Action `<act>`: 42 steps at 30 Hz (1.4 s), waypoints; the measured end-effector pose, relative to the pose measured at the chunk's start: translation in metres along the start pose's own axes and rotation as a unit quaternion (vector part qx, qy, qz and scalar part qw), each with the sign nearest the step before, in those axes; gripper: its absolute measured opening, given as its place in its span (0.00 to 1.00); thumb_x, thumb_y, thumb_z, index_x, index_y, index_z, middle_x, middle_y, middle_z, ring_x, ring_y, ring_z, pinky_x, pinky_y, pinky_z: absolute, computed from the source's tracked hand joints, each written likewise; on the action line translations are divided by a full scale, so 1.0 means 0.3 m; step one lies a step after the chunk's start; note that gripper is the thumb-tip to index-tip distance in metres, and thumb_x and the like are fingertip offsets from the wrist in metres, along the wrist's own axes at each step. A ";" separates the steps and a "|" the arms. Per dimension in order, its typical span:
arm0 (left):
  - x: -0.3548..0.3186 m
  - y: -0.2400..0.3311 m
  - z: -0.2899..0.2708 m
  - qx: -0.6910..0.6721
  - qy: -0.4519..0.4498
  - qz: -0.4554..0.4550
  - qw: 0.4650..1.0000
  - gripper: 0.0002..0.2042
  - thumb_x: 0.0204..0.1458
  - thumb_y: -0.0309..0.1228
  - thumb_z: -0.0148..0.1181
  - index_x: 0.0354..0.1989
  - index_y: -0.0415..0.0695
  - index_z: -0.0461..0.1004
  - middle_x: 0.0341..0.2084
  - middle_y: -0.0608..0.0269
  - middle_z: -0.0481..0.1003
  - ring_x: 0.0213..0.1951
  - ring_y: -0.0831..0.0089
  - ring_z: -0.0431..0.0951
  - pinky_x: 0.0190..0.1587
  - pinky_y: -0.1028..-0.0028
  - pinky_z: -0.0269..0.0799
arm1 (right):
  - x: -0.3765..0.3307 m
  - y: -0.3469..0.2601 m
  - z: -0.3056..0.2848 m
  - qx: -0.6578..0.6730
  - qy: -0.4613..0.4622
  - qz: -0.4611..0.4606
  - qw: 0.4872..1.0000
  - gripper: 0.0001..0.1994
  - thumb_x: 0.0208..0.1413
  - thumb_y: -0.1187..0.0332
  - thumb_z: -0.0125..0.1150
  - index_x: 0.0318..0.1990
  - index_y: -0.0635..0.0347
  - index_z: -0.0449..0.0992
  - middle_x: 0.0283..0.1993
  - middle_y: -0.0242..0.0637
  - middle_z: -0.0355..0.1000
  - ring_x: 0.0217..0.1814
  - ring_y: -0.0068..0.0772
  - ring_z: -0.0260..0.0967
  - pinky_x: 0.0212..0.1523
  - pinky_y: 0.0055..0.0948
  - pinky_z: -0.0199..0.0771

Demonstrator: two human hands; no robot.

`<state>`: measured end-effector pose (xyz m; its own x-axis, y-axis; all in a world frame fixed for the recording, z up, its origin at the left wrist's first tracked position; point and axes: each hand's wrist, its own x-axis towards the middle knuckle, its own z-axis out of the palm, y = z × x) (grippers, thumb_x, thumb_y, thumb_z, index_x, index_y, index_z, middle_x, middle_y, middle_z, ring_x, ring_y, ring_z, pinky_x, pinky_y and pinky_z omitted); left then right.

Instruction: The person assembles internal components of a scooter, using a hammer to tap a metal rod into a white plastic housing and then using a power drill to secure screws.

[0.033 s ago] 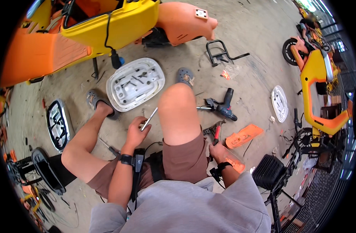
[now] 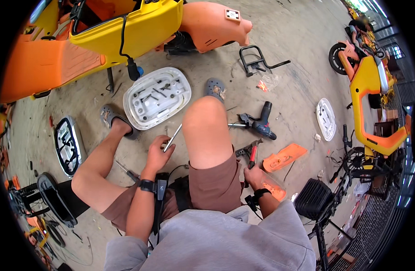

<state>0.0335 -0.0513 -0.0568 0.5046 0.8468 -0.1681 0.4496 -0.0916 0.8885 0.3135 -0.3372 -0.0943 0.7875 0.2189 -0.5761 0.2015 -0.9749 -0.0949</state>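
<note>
My left hand [image 2: 158,155] is closed around a thin metal rod [image 2: 173,137] that slants up toward my raised knee. My right hand [image 2: 253,175], beside my thigh, grips a hand tool with red handles [image 2: 253,156]; its fingers are partly hidden and I cannot make out its exact kind. Just beyond it, a dark metal part [image 2: 244,150] lies close to the tool's head. A cordless drill [image 2: 262,124] lies on the floor past my knee. From its front a metal shaft [image 2: 237,125] runs toward my knee.
A white tray-like cover [image 2: 182,101] with screws and small parts lies between my feet. The yellow and orange scooter [image 2: 126,43] stands ahead. An orange plastic panel [image 2: 284,157], a black tubular frame [image 2: 261,63] and a screwdriver [image 2: 128,171] lie about. Another person [image 2: 359,29] sits far right.
</note>
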 end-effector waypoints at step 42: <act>0.029 -0.112 -0.054 0.000 0.132 -0.105 0.986 0.16 0.49 0.30 0.63 0.46 0.35 0.75 0.27 0.50 0.77 0.27 0.65 0.76 0.32 0.69 0.72 | 0.036 0.157 0.016 0.177 -0.072 -0.010 0.982 0.18 0.54 0.59 0.61 0.40 0.70 0.72 0.33 0.46 0.76 0.29 0.41 0.77 0.28 0.38 0.76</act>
<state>0.0108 -0.0324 -0.0812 0.1906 0.9540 -0.2313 0.5238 0.1004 0.8459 0.3288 -0.3810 -0.1088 0.6904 0.2552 -0.6769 -0.0179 -0.9294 -0.3687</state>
